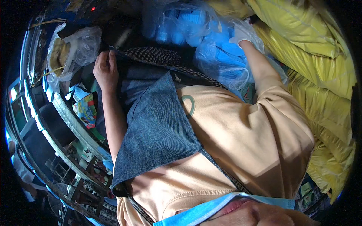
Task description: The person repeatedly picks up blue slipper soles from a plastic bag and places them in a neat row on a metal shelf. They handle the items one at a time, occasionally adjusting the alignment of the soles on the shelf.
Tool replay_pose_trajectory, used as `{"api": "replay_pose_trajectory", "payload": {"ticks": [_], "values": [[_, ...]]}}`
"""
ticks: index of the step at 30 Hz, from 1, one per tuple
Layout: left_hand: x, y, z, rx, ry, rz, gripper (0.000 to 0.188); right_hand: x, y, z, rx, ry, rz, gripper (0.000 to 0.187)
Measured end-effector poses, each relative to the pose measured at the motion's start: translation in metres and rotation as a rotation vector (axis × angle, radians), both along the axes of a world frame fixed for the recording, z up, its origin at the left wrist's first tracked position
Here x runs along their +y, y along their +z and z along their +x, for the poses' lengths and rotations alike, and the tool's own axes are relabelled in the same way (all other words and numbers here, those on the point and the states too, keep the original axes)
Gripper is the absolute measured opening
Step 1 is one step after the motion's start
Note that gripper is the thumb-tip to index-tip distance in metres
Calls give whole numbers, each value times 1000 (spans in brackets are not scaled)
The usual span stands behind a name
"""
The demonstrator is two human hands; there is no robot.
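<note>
My left hand (106, 70) is raised at the far left. Its fingers are pinched together at the corner of a black-and-white checkered cloth (154, 55), which stretches across my lap beside a dark denim apron (158, 128). Stretched out to the far right, my right hand (241, 36) has a white covering over its fingers. It is among clear plastic bags (222, 71) filled with bright blue, ribbed pieces (228, 52), whose kind I cannot make out. Plastic and glare hide its fingertips, so whether it grips a piece does not show.
Large yellow wrapped sacks (316, 75) are piled along the right. On the left are a metal frame (69, 113), a clear bag with something brown (60, 56) and a colourful printed packet (85, 109). The area beyond my lap is dark.
</note>
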State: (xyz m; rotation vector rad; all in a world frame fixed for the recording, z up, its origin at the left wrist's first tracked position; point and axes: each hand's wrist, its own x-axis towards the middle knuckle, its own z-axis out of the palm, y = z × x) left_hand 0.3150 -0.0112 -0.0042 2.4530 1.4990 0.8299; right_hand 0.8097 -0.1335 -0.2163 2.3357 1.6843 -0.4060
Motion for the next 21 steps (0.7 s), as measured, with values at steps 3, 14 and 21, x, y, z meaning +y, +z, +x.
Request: {"api": "replay_pose_trajectory", "payload": {"ticks": [3,14,21], "values": [[0,1,1,2,16,-8,20,-8,4,-4,49,12,-41,75],[-4,2,2,-166,12,-84,19,-39,170,1,540,19,-256,71],[-33,38,66,-322,-404,-617,45,-26,255,-55,1187,-41,29,79]]}}
